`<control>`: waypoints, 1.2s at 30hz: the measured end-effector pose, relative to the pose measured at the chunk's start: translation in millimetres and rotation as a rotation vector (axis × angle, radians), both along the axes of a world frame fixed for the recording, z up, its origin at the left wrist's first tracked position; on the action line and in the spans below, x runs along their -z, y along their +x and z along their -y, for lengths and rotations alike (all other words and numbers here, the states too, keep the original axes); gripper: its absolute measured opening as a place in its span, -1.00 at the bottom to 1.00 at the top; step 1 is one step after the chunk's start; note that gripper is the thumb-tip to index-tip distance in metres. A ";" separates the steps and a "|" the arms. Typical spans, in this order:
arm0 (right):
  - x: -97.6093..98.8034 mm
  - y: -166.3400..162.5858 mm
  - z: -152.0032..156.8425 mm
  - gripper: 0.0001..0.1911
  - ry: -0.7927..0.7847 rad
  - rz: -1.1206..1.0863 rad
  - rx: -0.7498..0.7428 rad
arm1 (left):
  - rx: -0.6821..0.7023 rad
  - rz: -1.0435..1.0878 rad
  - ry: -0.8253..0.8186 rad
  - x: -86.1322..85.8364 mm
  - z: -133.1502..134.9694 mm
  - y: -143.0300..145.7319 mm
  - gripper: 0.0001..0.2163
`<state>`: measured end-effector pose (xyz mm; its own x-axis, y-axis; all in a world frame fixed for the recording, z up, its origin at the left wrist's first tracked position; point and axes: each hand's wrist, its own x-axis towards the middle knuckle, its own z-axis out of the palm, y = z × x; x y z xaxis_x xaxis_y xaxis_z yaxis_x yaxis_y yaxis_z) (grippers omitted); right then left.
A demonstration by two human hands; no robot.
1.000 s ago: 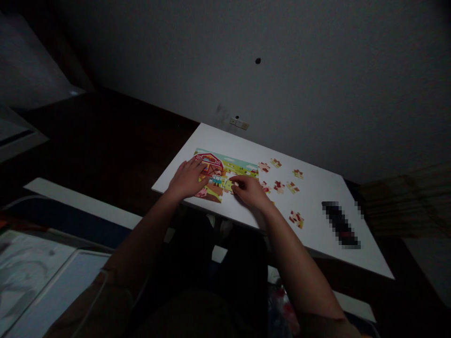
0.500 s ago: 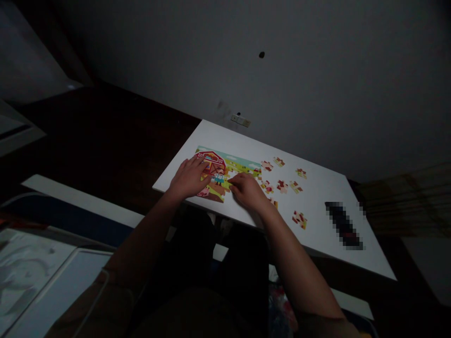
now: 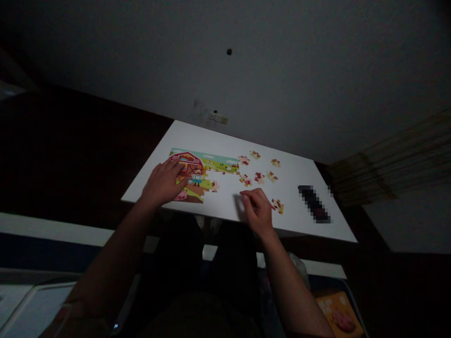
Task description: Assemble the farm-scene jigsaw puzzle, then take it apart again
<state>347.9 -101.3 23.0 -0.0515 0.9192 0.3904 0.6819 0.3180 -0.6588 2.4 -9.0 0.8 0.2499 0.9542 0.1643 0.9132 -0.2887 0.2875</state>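
A partly built farm jigsaw puzzle (image 3: 202, 171) with a red barn lies on the left half of a small white table (image 3: 218, 136). My left hand (image 3: 162, 182) rests flat on the puzzle's left part, fingers stretched out over the barn. My right hand (image 3: 258, 210) hovers at the table's near edge, right of the puzzle, fingers curled together; whether it holds a piece I cannot make out. Several loose pieces (image 3: 260, 177) lie scattered to the puzzle's right, and one loose piece (image 3: 278, 205) sits just beside my right hand.
A dark blurred-out oblong object (image 3: 314, 203) lies on the table's right side. A wall (image 3: 282, 75) with a socket plate (image 3: 218, 117) stands behind the table. Dark floor lies to the left. An orange box (image 3: 338, 317) sits low at the right, by my knees.
My right hand has left the puzzle's right edge and drawn back toward the near table edge. My left hand stays on the puzzle. The view has swung to the right.
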 end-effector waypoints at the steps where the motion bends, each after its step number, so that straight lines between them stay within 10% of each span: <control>1: 6.0 13.4 9.3 -0.73 0.028 -0.012 0.047 | 0.006 -0.007 0.008 0.2 -1.3 -0.2 -0.43; 12: 32.1 148.9 57.6 -0.59 -0.052 0.175 0.449 | 0.034 -0.042 0.046 7.4 -13.3 -4.7 -0.39; 36: 41.5 145.3 34.4 -0.50 -0.121 0.241 0.365 | 0.003 0.006 0.012 2.1 -6.9 -1.6 -0.43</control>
<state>493.2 -135.8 -18.5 0.2080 0.9324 0.2955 0.8734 -0.0410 -0.4852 0.7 -2.1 -1.3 0.2517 0.9515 0.1771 0.9105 -0.2948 0.2900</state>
